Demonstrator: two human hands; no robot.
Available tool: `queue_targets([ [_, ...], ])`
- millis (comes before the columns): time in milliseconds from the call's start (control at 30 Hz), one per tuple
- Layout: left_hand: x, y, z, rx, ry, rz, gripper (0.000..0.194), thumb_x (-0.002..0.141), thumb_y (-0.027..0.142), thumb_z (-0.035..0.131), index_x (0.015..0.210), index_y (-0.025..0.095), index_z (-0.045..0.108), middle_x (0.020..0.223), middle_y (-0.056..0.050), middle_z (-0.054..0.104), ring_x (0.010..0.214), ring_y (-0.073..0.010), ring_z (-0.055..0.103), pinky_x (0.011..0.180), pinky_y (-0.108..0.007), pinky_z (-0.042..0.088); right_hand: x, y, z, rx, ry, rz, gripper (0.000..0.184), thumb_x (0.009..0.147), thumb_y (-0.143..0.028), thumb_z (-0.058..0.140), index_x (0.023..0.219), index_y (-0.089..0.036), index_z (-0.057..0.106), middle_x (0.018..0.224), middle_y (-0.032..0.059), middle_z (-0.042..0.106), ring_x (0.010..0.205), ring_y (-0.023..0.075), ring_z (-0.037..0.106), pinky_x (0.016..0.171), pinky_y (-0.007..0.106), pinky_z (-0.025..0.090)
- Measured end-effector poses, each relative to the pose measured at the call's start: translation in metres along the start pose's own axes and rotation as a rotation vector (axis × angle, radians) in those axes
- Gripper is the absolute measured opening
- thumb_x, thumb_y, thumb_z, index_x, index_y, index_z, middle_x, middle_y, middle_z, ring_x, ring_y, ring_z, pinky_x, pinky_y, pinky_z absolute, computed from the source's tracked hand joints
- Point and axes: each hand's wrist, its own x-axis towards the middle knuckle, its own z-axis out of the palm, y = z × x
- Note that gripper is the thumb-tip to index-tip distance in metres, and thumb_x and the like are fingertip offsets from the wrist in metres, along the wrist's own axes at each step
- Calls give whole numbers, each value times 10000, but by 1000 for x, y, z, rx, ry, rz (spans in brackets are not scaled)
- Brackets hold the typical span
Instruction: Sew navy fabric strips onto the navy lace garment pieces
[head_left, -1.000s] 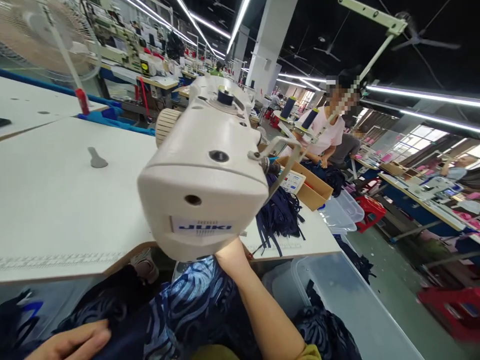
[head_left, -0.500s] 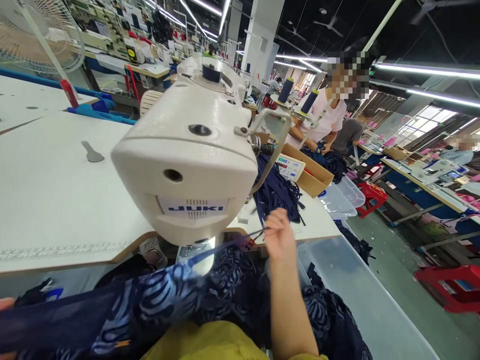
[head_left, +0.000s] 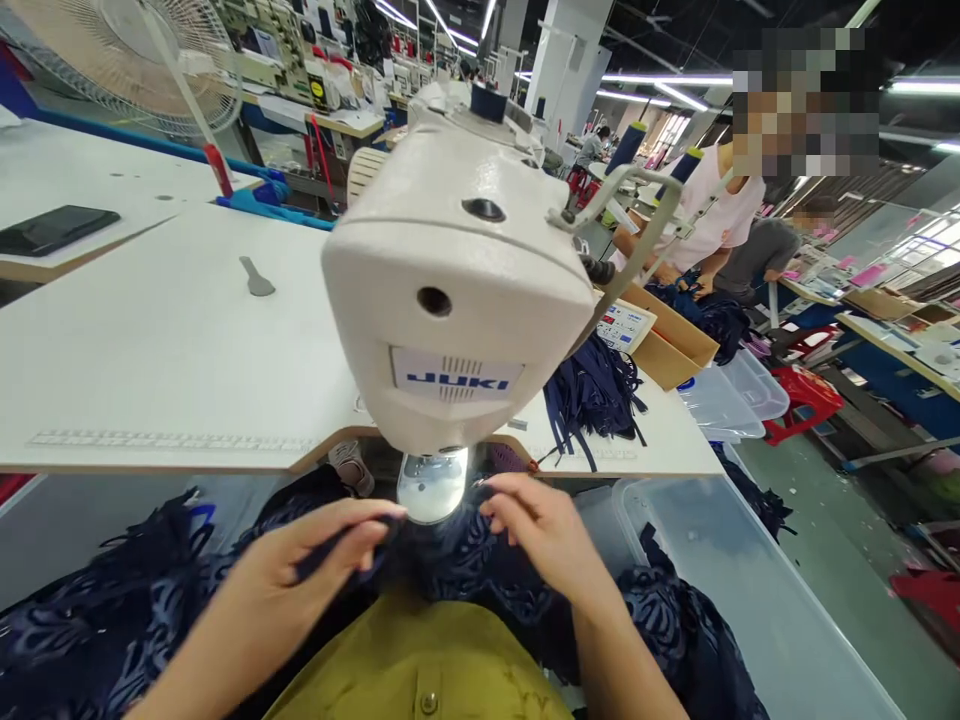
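Note:
Both of my hands are at the front of a white sewing machine (head_left: 457,280), one on each side of its lit metal bed plate (head_left: 433,488). My left hand (head_left: 307,565) is closed in a pinch on dark navy fabric at the plate's left. On the other side, my right hand (head_left: 544,535) pinches at the fabric's edge; its fingertips are partly blurred. Patterned navy lace fabric (head_left: 480,560) hangs between and below the hands over my lap. More of this lace (head_left: 97,630) lies heaped at the left. The machine head hides the needle area.
A bundle of navy strips (head_left: 596,390) lies on the white table (head_left: 172,350) right of the machine, near a cardboard box (head_left: 671,345). A grey flat tool (head_left: 257,278) and a phone (head_left: 60,230) lie left. A plastic bin (head_left: 750,570) stands right; a co-worker (head_left: 720,210) handles navy fabric behind.
My right hand, which pulled a thin navy strip out to the right, has come back beside the bed plate. My left hand has moved in from the far left. The view has shifted.

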Motion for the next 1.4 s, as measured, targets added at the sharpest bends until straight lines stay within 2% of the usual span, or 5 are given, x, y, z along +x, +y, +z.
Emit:
queue_targets([
  [300, 5, 27, 33, -55, -162, 86, 265, 880, 455, 492, 951, 245, 638, 804, 42, 678, 732, -118, 626, 686, -162, 480, -6, -18, 25, -199, -52, -176, 111, 897, -247, 583, 975, -235, 662, 871, -24, 673, 782, 114, 604, 728, 204, 441],
  [700, -3, 11, 40, 145, -22, 492, 172, 941, 259, 413, 1043, 299, 546, 729, 86, 634, 623, -46, 632, 625, -89, 457, -8, -9, 37, 291, -235, 102, 201, 947, -360, 471, 1055, -211, 551, 635, -46, 649, 497, 90, 590, 525, 180, 445],
  [967, 2, 10, 47, 119, 2, 497, 157, 907, 355, 474, 1014, 271, 552, 796, 54, 687, 608, -72, 659, 577, -72, 479, -4, -29, 30, -212, -184, 50, 134, 908, -257, 476, 968, -225, 592, 554, -53, 579, 559, 139, 648, 547, 192, 455],
  [1200, 4, 6, 44, 135, -41, 708, 143, 813, 262, 607, 955, 271, 611, 1149, -32, 640, 977, -154, 667, 899, -189, 498, 1, -25, 25, -108, -284, 37, 135, 925, -220, 439, 1022, -241, 530, 606, -69, 569, 514, 107, 611, 514, 171, 451],
  [1400, 2, 21, 34, -50, -108, 357, 123, 839, 354, 579, 805, 239, 604, 914, -9, 699, 792, -132, 674, 721, -163, 535, 1, -33, 8, -73, -253, -126, 241, 966, -332, 435, 1180, -248, 507, 825, -30, 594, 710, 110, 614, 670, 214, 471],
])
